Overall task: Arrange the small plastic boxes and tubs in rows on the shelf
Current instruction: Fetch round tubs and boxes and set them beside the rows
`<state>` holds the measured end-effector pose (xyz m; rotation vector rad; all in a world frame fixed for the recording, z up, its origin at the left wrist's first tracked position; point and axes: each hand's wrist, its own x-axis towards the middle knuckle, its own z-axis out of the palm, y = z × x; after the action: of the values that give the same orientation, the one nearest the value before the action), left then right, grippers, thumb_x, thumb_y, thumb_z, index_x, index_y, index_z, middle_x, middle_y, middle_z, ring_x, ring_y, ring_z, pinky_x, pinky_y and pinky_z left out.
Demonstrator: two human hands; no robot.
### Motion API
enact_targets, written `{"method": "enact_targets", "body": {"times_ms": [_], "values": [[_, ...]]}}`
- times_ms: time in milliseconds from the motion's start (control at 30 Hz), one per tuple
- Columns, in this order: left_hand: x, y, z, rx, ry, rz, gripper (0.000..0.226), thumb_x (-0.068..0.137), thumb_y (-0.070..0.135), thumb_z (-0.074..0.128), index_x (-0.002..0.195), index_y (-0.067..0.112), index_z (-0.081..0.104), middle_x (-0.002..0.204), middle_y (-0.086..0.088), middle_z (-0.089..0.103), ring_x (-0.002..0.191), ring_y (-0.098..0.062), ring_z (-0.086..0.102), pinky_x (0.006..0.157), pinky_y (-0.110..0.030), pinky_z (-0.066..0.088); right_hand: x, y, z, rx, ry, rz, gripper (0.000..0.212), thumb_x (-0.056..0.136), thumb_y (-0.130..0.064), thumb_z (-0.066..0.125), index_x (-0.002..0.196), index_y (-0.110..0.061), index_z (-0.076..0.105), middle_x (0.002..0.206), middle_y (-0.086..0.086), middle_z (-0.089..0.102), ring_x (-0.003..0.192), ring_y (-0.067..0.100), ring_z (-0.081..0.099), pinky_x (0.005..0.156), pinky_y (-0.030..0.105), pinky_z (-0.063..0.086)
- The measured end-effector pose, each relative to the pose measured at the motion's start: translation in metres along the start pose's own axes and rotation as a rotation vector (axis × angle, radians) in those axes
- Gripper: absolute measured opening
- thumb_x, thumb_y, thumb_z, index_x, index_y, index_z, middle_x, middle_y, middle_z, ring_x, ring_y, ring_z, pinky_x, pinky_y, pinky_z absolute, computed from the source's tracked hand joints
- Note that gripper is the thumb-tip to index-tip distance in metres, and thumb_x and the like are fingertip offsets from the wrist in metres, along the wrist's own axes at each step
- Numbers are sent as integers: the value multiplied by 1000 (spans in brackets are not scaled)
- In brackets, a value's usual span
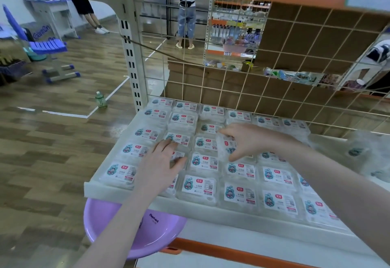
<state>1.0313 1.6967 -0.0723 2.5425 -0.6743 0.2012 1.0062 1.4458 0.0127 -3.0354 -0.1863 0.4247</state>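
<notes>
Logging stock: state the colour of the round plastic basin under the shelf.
Lilac purple; the round plastic basin shows in the head view.

hands: two bare hands, left hand [163,160] and right hand [245,141], no gloves, no rings visible
forearms: bare, no sleeves in view
wrists: no watch or band

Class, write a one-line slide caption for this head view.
Both hands, left and right, straighten clear labelled plastic boxes in rows on a white shelf.
</notes>
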Motion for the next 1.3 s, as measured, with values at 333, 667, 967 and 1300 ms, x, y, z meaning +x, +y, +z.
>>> {"method": "enact_targets", "body": {"times_ms": [333, 667, 967, 1300], "values": [[1, -3, 3, 5, 2, -3, 49, 90, 44, 54, 131, 18, 52, 141, 2, 46, 133, -18, 36, 105, -34, 33, -6, -6, 21, 29, 171, 173, 65, 76, -70, 54, 120, -21, 53, 124, 2, 53, 104, 21, 52, 75, 33, 43], [1, -2, 3, 19, 6, 1, 49, 90, 46, 51, 131, 19, 52, 141, 3, 45, 132, -16, 36, 105, -31, 33, 3, 15, 6, 133, 28, -67, 71, 78, -26, 72, 140, -29, 39, 141, -10, 44, 121, 8, 46, 101, 26, 38], [1, 0, 2, 8, 7, 11, 47, 90, 45, 53, 130, 19, 53, 140, 2, 46, 131, -16, 36, 103, -29, 31, 29, -8, 29, 118, 436, 184, 39, 81, -41, 67, 104, -10, 62, 82, -6, 53, 75, 11, 53, 60, 26, 37], [0, -1, 1, 29, -4, 7, 47, 91, 44, 53, 130, 19, 52, 141, 2, 46, 131, -16, 37, 103, -29, 31, 46, -27, 39, 219, 582, 278, 52, 84, -41, 64, 127, -13, 54, 130, 5, 53, 108, 21, 53, 76, 32, 47]]}}
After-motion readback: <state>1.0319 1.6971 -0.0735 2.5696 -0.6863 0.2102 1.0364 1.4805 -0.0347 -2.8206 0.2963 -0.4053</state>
